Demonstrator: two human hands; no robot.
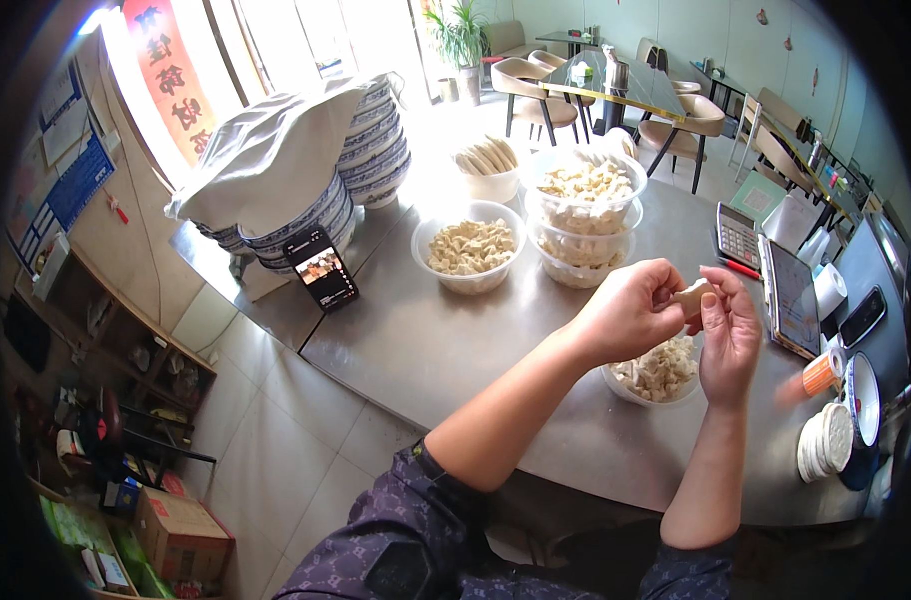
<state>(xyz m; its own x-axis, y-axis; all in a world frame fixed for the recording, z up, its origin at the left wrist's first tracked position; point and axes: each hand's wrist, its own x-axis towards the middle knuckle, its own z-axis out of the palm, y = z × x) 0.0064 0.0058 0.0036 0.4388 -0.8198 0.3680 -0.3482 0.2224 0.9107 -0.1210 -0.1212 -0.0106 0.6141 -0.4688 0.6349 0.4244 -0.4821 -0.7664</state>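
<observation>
We hold a small, pale piece of bread [692, 298] between our two hands, above the right part of the steel table [416, 375]. The fingers of our left hand [628, 312] curl inward and pinch its left side, their tips partly hidden. The thumb and fingers of our right hand [733, 335] pinch it from the other side, the thumb towards us.

Right below, partly covered by our hands, we have a bowl [654, 401] of torn bits [656, 372]. Farther off to the left stands a clear bowl [473, 286] filled with similar bits, and beside it a stack of filled tubs [573, 275]. Behind these, a white tub [492, 188] holds flat slices of bread [486, 157].

On the left of the table we see a phone [321, 270] propped upright against blue-and-white bowls [376, 150], some of them under a white cloth [276, 140]. To our right lie a calculator [738, 238], a red pen [742, 269] and a tablet [792, 300]. Nearer to us, a stack of round flat breads [826, 440] sits near an orange-and-white roll [824, 371].
</observation>
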